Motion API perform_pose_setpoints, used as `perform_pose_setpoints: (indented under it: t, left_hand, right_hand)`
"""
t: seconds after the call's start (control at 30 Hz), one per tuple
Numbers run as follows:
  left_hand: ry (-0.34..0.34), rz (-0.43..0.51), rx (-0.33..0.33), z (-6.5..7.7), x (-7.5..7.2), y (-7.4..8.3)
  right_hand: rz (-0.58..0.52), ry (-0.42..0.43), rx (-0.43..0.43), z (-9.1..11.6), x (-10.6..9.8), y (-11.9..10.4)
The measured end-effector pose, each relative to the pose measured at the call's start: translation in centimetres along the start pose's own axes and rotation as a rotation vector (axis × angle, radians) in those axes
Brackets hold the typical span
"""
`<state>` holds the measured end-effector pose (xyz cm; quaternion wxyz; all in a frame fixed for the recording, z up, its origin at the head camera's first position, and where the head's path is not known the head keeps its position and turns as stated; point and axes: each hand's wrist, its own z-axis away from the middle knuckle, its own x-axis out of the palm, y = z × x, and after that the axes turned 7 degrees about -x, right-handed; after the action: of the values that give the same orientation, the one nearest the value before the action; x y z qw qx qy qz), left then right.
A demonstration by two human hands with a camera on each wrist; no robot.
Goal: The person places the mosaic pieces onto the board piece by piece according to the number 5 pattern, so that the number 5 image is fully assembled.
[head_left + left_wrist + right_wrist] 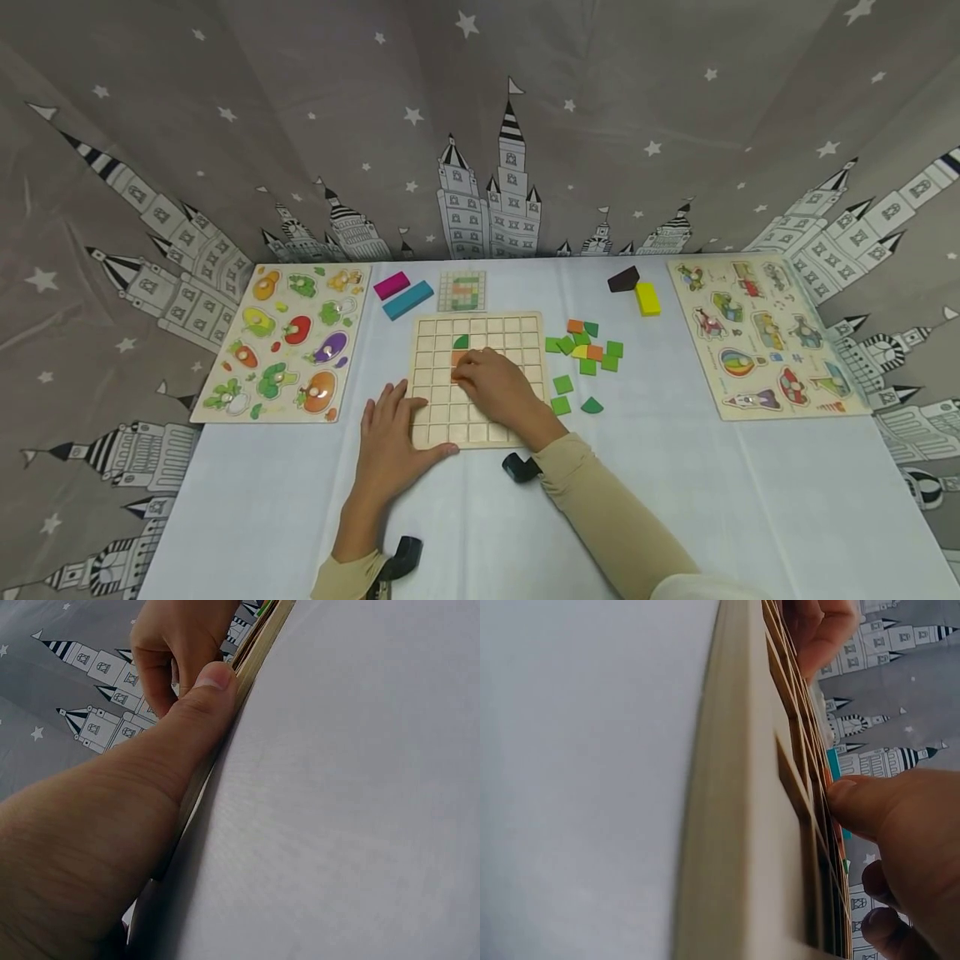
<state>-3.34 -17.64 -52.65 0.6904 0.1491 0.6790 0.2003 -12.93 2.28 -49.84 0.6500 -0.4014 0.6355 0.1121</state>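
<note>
A wooden grid board (pixel 438 417) lies flat in the middle of the white table. My left hand (pixel 390 446) rests at its lower left corner, fingers spread over the left edge and thumb along the near edge. The left wrist view shows that thumb (pixel 214 679) against the board's side. Over the board's middle, my right hand (pixel 495 387) has its fingertips on an orange square tile (pixel 455 377), partly hidden beneath them. Just above sit another orange tile (pixel 457 357) and a green quarter-round tile (pixel 461 342). In the right wrist view the thumb (pixel 855 796) points down at the grid.
Loose green, orange and yellow tiles (pixel 588 366) lie right of the board. Behind it is a small pattern card (pixel 450 300). Pink (pixel 392 286), blue (pixel 408 300), yellow (pixel 647 299) and dark (pixel 623 280) blocks stand near the back. Picture puzzles flank left (pixel 281 392) and right (pixel 705 333).
</note>
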Motion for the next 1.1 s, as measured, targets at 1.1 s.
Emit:
perform_pose_setpoints:
  t: [1.1]
  left_hand:
    - [0.006, 0.011, 0.002, 0.1, 0.0, 0.0]
  right_hand:
    - [0.002, 0.084, 0.144, 4.1, -2.5, 4.6]
